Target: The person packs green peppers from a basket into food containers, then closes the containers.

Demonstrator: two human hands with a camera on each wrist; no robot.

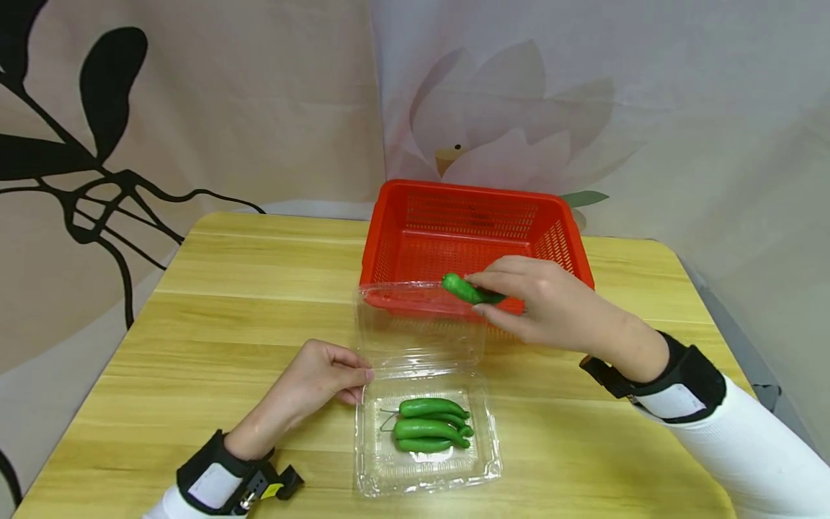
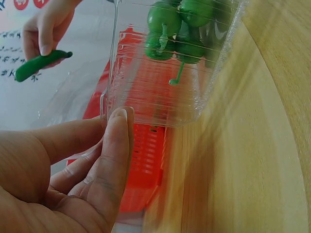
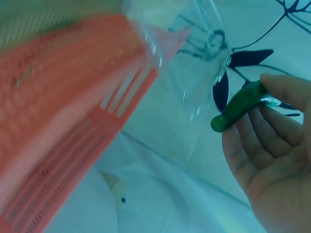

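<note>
My right hand (image 1: 541, 295) pinches a green chili pepper (image 1: 462, 288) between thumb and fingers, above the near rim of the red basket (image 1: 577, 238). The same pepper (image 3: 240, 106) shows in the right wrist view, its rounded end pointing away from the palm. My left hand (image 1: 324, 371) pinches the left edge of a clear plastic clamshell box (image 1: 480, 472) between thumb and forefinger. Inside its lower half, several green chili peppers (image 1: 428, 429) lie side by side. The box's raised lid (image 1: 421, 339) overlaps the basket's front in the head view.
The red basket stands at the back of the wooden table (image 1: 279, 281), near a printed cloth backdrop (image 1: 285, 108). Black straps with small cameras wrap both wrists. The table's rounded right corner (image 1: 655, 249) lies beyond the right arm.
</note>
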